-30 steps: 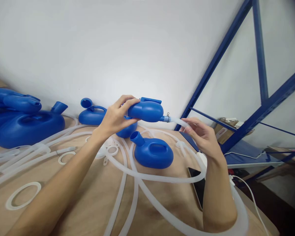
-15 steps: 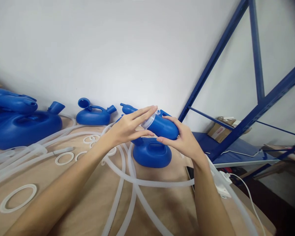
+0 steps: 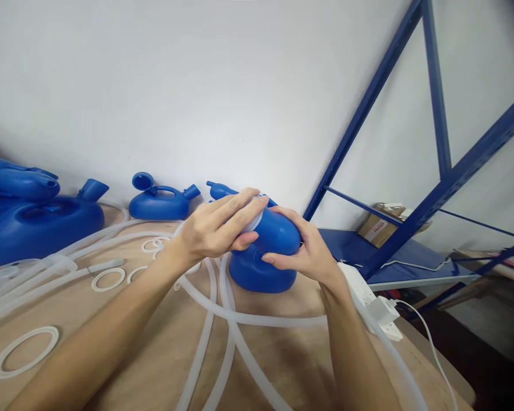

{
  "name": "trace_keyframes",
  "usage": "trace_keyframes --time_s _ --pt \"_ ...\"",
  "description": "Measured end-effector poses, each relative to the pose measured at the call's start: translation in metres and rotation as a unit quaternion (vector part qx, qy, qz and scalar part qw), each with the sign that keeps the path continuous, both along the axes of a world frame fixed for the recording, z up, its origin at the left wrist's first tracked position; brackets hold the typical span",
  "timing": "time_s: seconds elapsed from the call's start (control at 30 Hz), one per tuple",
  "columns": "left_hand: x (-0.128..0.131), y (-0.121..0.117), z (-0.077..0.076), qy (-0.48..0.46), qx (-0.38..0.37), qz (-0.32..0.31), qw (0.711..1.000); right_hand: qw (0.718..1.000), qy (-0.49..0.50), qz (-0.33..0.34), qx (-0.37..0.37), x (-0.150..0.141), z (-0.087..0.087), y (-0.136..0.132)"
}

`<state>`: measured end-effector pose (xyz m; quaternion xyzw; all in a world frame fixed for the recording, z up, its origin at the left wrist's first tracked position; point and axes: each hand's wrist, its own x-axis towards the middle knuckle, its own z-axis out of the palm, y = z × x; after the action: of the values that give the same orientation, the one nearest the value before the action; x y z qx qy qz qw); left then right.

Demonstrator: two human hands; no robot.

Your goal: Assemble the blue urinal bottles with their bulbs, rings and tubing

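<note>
My right hand (image 3: 302,242) wraps round the rounded end of a blue plastic bottle (image 3: 278,231), held tilted above the table. At its other end, a translucent white cap (image 3: 255,221) shows between the fingers of my left hand (image 3: 223,225), which curl over it with the thumb below. Most of the cap is hidden by that hand. Just under both hands stands a second blue bottle (image 3: 261,274), partly covered by the held one. Behind my left hand, a blue spout (image 3: 218,189) pokes out.
Blue handled bottles (image 3: 160,204) stand along the wall, several piled at the left (image 3: 43,225). Translucent hoses (image 3: 257,319) cross the brown table covering (image 3: 154,359). White rings (image 3: 23,351) lie at left. A power strip (image 3: 364,294) and a blue metal rack (image 3: 377,85) are at right.
My left fingers have closed further over the cap, hiding more of it. Both hands and the held bottle are slightly lower and further left. The power strip shows more fully.
</note>
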<state>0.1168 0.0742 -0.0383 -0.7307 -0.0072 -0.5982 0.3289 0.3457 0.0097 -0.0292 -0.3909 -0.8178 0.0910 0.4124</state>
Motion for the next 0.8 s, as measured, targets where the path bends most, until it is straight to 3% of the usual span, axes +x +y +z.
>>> trace_keyframes --time_s 0.1,0.27,0.43,0.53,0.63,0.7,0.8 --pt "-0.002 -0.006 0.002 0.002 -0.011 0.000 1.000 1.000 -0.004 0.002 0.001 0.003 0.001 -0.001" --pt "-0.013 -0.015 0.008 -0.033 -0.198 -0.006 0.980 0.998 -0.063 0.004 0.016 0.010 0.000 0.001" --pt "-0.033 -0.023 0.029 0.091 -0.283 -0.064 0.953 0.989 -0.113 -0.066 0.068 0.008 0.001 0.000" --pt "-0.046 -0.030 0.041 0.126 -0.388 -0.034 0.912 0.964 -0.206 -0.120 0.121 0.004 0.001 -0.004" --pt "-0.051 -0.032 0.047 0.148 -0.511 0.031 0.846 0.926 -0.298 -0.154 0.174 -0.002 -0.001 -0.008" --pt "-0.048 -0.030 0.046 0.150 -0.547 0.060 0.821 0.906 -0.339 -0.147 0.205 -0.007 -0.003 -0.009" --pt "-0.041 -0.023 0.043 0.201 -0.564 0.036 0.800 0.894 -0.362 -0.131 0.230 -0.014 -0.004 -0.010"
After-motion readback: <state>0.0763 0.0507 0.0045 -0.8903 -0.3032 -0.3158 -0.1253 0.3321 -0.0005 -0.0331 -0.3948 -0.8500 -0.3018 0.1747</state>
